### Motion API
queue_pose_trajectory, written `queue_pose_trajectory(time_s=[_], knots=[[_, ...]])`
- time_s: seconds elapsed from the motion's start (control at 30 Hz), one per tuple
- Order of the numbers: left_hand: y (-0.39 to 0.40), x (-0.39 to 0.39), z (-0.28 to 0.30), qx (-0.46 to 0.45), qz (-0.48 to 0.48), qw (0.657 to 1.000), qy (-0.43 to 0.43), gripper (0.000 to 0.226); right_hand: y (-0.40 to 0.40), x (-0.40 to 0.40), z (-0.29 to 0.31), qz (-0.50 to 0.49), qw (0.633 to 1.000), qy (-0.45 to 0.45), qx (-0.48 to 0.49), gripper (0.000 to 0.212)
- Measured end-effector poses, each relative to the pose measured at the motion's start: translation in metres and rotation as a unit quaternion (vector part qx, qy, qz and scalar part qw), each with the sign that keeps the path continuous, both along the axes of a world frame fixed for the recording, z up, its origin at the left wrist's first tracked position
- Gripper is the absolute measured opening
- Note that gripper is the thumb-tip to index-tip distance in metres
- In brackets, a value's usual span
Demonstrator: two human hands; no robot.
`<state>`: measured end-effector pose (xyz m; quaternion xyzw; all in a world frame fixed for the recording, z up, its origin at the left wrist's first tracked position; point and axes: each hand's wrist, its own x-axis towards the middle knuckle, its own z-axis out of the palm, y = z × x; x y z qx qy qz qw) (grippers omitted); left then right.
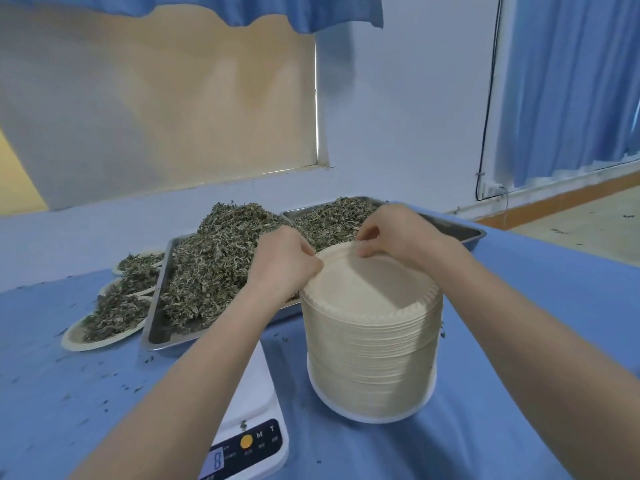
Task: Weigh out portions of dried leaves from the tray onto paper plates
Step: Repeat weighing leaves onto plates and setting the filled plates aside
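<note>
Bare forearms — left hand (282, 261), right hand (398, 233) — no sleeves.

On the counter (519, 393) before us stands a stack of paper plates (372, 355), right of centre. Our hands meet at its far top edge: the left hand (282, 259) at the left rim, the right hand (391, 233) at the back rim. Left of the stack, near us, we see the scale (254, 434), partly under our left forearm. Behind scale and stack lies a tray (156, 337) heaped with dried leaves (214, 265), and a second tray (464, 232) sits behind it to the right. Left of the first tray we find filled plates (100, 327) in a row running away from us.
</note>
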<state>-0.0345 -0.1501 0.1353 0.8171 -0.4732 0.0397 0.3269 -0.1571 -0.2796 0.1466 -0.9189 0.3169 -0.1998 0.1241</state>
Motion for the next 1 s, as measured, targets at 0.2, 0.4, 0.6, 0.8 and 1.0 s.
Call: queue_pose_trajectory(time_s=[0.2, 0.4, 0.6, 0.8, 1.0], knots=[[-0.003, -0.002, 0.014, -0.034, 0.003, 0.999, -0.026, 0.013, -0.012, 0.000, 0.009, 0.001, 0.998, -0.065, 0.003, 0.017], [-0.005, 0.002, 0.019, -0.033, -0.002, 0.999, -0.024, 0.015, -0.021, 0.001, 0.013, 0.008, 0.999, -0.053, 0.012, 0.015], [-0.007, 0.004, 0.018, -0.032, -0.007, 0.999, -0.006, 0.015, -0.029, 0.001, 0.011, 0.011, 1.000, -0.021, 0.001, 0.014], [-0.008, 0.001, 0.024, -0.048, -0.007, 0.998, -0.030, 0.016, -0.029, -0.001, 0.015, 0.023, 0.997, -0.073, -0.019, 0.012], [-0.006, 0.003, 0.033, -0.060, -0.008, 0.998, -0.036, 0.016, -0.023, -0.001, 0.027, 0.025, 0.996, -0.088, -0.008, 0.015]])
